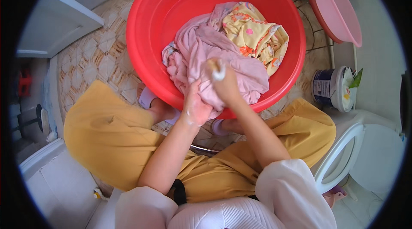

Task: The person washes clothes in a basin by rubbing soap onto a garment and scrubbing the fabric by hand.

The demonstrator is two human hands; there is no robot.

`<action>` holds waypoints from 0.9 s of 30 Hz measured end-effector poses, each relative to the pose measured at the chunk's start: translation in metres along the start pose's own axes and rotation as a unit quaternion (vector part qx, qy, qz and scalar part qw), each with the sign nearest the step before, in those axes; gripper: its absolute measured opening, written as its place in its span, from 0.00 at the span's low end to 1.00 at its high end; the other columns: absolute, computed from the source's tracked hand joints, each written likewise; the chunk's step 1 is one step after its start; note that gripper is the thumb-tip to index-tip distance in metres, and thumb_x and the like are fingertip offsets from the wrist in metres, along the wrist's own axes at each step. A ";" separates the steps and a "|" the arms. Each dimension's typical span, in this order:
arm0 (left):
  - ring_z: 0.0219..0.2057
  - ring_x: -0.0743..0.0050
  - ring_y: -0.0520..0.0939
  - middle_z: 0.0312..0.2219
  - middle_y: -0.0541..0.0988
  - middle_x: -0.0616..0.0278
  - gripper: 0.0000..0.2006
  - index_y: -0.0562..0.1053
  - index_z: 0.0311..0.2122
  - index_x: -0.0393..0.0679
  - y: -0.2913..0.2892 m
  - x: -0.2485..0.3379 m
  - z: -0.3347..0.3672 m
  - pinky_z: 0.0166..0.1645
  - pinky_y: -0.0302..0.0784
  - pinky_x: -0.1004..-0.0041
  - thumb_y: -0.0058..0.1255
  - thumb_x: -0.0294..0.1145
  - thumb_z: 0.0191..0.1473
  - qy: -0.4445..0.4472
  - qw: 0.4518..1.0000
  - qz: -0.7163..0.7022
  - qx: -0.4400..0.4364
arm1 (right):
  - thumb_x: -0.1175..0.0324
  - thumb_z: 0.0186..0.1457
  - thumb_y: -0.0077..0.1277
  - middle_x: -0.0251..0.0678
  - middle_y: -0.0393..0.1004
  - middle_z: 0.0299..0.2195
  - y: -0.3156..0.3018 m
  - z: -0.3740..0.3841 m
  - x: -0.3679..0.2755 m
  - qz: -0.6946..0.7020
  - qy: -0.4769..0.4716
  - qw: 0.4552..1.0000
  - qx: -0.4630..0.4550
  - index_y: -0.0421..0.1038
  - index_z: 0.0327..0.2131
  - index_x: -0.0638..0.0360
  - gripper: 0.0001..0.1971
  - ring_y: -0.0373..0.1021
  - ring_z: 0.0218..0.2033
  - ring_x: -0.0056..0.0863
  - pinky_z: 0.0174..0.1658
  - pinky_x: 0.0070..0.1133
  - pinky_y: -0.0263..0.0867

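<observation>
A large red basin (141, 53) stands on the floor between my knees with wet laundry in it. My left hand (196, 105) grips the near edge of a pink cloth (214, 53), and white suds cling to the wrist. Over that same cloth, my right hand (225, 84) is closed and partly smeared by motion. Something tan with white foam shows at its fingers, too blurred to name. Beside the pink cloth, at the basin's right, lies a bunched yellow patterned cloth (251, 31) with orange and pink prints.
At the far right, a pink basin (339, 10) leans on a rack. Below it stands a white-lidded bucket (328, 88) with a green and white packet on top. A toilet with its seat (343, 156) showing is close on my right. A white door (60, 23) stands left over patterned tiles (94, 63).
</observation>
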State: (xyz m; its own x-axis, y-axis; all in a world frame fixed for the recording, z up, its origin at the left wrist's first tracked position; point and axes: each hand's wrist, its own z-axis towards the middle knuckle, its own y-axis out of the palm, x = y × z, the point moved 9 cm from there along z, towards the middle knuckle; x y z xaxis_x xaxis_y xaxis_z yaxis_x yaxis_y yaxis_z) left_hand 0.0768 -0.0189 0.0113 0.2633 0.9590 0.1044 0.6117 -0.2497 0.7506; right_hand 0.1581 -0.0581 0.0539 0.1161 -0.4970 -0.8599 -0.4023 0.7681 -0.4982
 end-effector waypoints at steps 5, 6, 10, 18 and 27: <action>0.50 0.67 0.68 0.48 0.67 0.60 0.22 0.60 0.52 0.41 -0.022 0.014 0.006 0.55 0.61 0.66 0.38 0.42 0.55 0.037 0.994 -0.044 -0.098 | 0.67 0.51 0.42 0.48 0.68 0.33 0.025 -0.025 -0.059 -0.132 -0.224 0.965 0.034 0.66 0.37 0.58 0.11 0.65 0.37 0.48 0.41 0.34 0.61; 0.51 0.66 0.67 0.50 0.66 0.59 0.22 0.60 0.52 0.41 -0.013 0.009 0.010 0.55 0.61 0.65 0.36 0.42 0.56 0.040 0.996 -0.017 -0.077 | 0.68 0.50 0.42 0.49 0.68 0.33 0.011 -0.008 -0.041 -0.193 -0.130 0.972 0.033 0.65 0.39 0.59 0.12 0.64 0.37 0.50 0.40 0.36 0.61; 0.52 0.62 0.65 0.51 0.65 0.56 0.23 0.58 0.53 0.38 0.001 0.021 0.000 0.56 0.59 0.63 0.40 0.41 0.55 0.052 0.998 0.006 -0.029 | 0.58 0.55 0.36 0.52 0.67 0.33 -0.065 0.031 0.052 -0.046 0.135 0.976 0.167 0.64 0.33 0.65 0.17 0.64 0.34 0.50 0.38 0.36 0.59; 0.50 0.62 0.67 0.48 0.67 0.56 0.25 0.61 0.51 0.37 0.007 0.034 -0.002 0.55 0.61 0.63 0.51 0.36 0.49 0.098 0.995 -0.010 -0.015 | 0.65 0.49 0.48 0.54 0.67 0.38 -0.167 0.078 0.125 -0.284 0.014 0.933 0.222 0.63 0.42 0.72 0.21 0.63 0.42 0.47 0.48 0.33 0.56; 0.46 0.66 0.71 0.42 0.71 0.55 0.18 0.67 0.43 0.32 0.007 0.038 0.000 0.53 0.64 0.68 0.53 0.29 0.48 0.106 0.994 0.010 -0.020 | 0.63 0.51 0.48 0.42 0.69 0.39 -0.045 0.043 0.023 -0.049 -0.125 0.986 -0.099 0.68 0.36 0.62 0.13 0.67 0.36 0.26 0.41 0.22 0.62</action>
State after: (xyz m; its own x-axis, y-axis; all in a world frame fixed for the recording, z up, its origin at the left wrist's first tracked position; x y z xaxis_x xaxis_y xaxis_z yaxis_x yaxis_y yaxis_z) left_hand 0.0908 0.0154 0.0209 0.1080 0.9619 0.2513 0.5765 -0.2666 0.7724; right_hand 0.2184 -0.0871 0.0515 0.3730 -0.4312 -0.8216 -0.5442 0.6155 -0.5701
